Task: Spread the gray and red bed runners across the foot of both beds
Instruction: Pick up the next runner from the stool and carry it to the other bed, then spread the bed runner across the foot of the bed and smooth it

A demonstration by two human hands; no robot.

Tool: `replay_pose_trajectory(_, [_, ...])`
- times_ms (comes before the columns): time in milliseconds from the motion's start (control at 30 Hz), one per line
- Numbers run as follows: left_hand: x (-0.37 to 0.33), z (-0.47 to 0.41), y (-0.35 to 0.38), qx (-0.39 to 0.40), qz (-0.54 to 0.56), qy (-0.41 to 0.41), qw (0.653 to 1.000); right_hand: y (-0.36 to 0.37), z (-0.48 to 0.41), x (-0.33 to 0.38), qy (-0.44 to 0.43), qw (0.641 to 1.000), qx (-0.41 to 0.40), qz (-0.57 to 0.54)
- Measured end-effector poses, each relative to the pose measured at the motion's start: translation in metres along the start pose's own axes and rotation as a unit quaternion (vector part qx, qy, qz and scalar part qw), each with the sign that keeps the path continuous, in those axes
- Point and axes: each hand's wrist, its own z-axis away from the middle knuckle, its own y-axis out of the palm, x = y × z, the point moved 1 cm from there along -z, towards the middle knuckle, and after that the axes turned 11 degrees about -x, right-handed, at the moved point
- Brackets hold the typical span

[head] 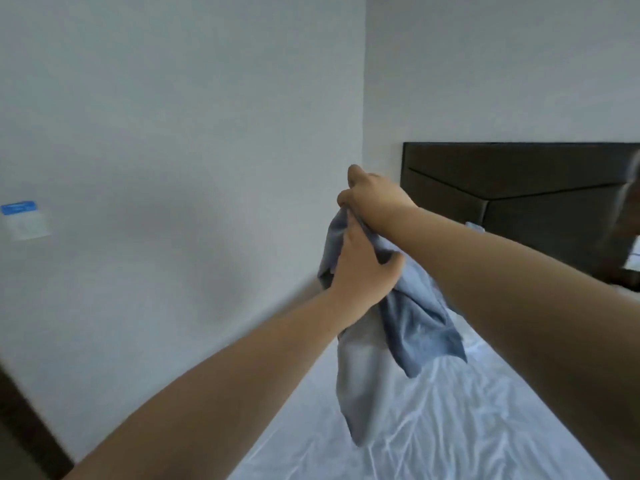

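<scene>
A gray-blue bed runner [412, 327] hangs bunched in the air above the bed [450, 427], which has a wrinkled white sheet. My right hand [372, 195] pinches the runner's top edge from above. Just below it, my left hand [363, 268] grips the cloth's upper fold. The runner's lower end dangles down to the sheet. No red runner is in view.
A dark brown headboard [519, 202] stands against the far wall on the right. A white wall [173, 168] runs close along the bed's left side, with a white switch plate and blue label [24, 220]. A dark door edge [20, 420] shows at lower left.
</scene>
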Motion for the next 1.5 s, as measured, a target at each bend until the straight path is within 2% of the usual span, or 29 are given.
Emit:
replay_pose_trajectory(67, [0.012, -0.008, 0.025, 0.026, -0.013, 0.02, 0.999, 0.005, 0.011, -0.018, 0.016, 0.999, 0.018, 0.029])
replay_pose_trajectory(233, [0.046, -0.009, 0.089, 0.153, -0.02, 0.114, 0.981, 0.033, 0.048, -0.065, 0.043, 0.984, 0.137, 0.11])
replay_pose_trajectory(300, [0.051, -0.009, 0.116, 0.193, 0.0, 0.131, 0.972, 0.043, 0.063, -0.079, 0.105, 0.977, 0.146, 0.114])
replay_pose_trajectory(400, [0.049, -0.004, 0.152, 0.248, 0.026, 0.154, 0.956, 0.051, 0.089, -0.106, 0.14, 0.968, 0.164, 0.128])
replay_pose_trajectory(533, [0.044, 0.019, 0.198, 0.347, 0.056, 0.157, 0.923, 0.057, 0.134, -0.14, 0.127, 0.947, 0.249, 0.16])
replay_pose_trajectory(700, [0.074, 0.073, 0.251, 0.429, -0.017, 0.232, 0.873, 0.097, 0.213, -0.154, 0.142, 0.906, 0.384, 0.112])
replay_pose_trajectory(833, [0.119, 0.126, 0.275, 0.499, -0.093, 0.203, 0.837, 0.147, 0.294, -0.146, 0.18, 0.881, 0.436, 0.035])
replay_pose_trajectory(1000, [0.19, 0.181, 0.289, 0.54, -0.2, 0.161, 0.801, 0.218, 0.39, -0.124, 0.254, 0.852, 0.454, -0.05])
replay_pose_trajectory(1133, [0.251, 0.235, 0.3, 0.58, -0.278, 0.113, 0.757, 0.279, 0.458, -0.093, 0.282, 0.822, 0.485, -0.093])
replay_pose_trajectory(1333, [0.332, 0.328, 0.315, 0.644, -0.303, 0.044, 0.701, 0.368, 0.553, -0.029, 0.372, 0.77, 0.494, -0.154])
replay_pose_trajectory(1400, [0.357, 0.348, 0.33, 0.656, -0.298, 0.04, 0.692, 0.398, 0.576, -0.011, 0.37, 0.774, 0.493, -0.146])
replay_pose_trajectory(1500, [0.39, 0.364, 0.36, 0.656, -0.31, 0.012, 0.688, 0.443, 0.593, -0.003, 0.284, 0.815, 0.491, -0.116])
